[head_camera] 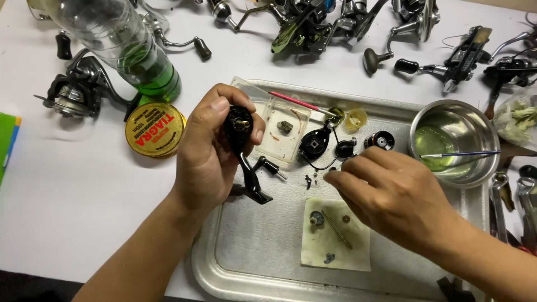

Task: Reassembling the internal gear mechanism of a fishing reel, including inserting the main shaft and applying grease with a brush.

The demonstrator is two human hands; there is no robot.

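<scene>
Two hands (210, 154) (391, 193), one black reel body (241, 145)

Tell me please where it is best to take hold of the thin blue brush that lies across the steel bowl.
Probably by the bare handle end of the blue brush, coming from the right. That end rests on the steel bowl's right rim and juts out a little, while the other end points down toward the greenish liquid.

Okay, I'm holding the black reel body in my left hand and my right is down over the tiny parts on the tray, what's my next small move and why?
Probably pinch up one of the small dark screws on the dented metal tray. Your right hand has its fingertips just beside them, while your left hand holds the black reel body upright with its brass-coloured centre facing you.
</scene>
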